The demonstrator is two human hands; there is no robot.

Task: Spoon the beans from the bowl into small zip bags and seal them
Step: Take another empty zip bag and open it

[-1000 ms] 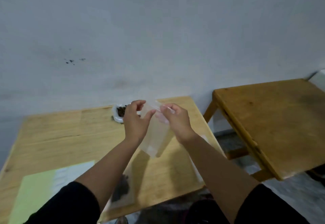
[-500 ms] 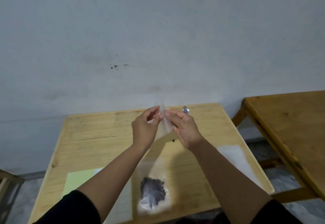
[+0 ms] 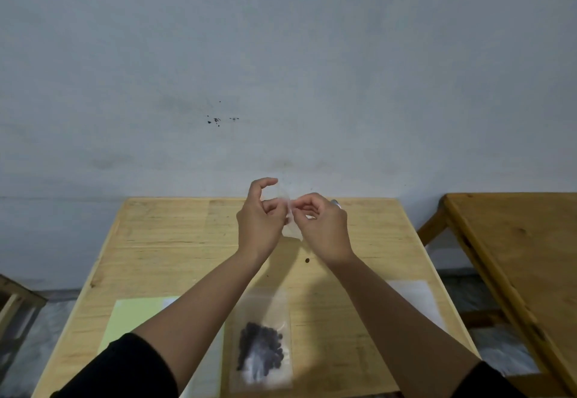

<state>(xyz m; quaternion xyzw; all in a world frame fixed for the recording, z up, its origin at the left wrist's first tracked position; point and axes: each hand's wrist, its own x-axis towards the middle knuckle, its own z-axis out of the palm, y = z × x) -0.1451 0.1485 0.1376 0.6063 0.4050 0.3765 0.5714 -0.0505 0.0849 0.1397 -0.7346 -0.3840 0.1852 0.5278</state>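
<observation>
left hand (image 3: 260, 226): raised above the far half of the desk (image 3: 175, 241). I see thumb and curled fingers pinching the left edge of an empty zip bag (image 3: 288, 210); index finger lifted and hooked above it.
right hand (image 3: 324, 226): just beside the left one, fingers curled, fingertips pinching the same bag's right edge.
empty zip bag: clear, small, hanging in the air between both hands, off the desk. Mouth state: I can't tell, film too faint.
filled zip bag (image 3: 261, 346): flat on the near desk between my forearms, dark beans (image 3: 260, 347) bunched in its lower half.
loose bean (image 3: 307, 260): single dark speck on the desk, below the right hand.
spoon (image 3: 335, 203): only a shiny tip visible past the right knuckles.
bowl: not visible to me.
green sheet (image 3: 134, 319): near left corner of the desk, partly under the left forearm.
clear bags (image 3: 416, 297): pale flat patch at the near right of the desk.
second table (image 3: 515, 247): wooden, to the right, apart from the desk.
</observation>
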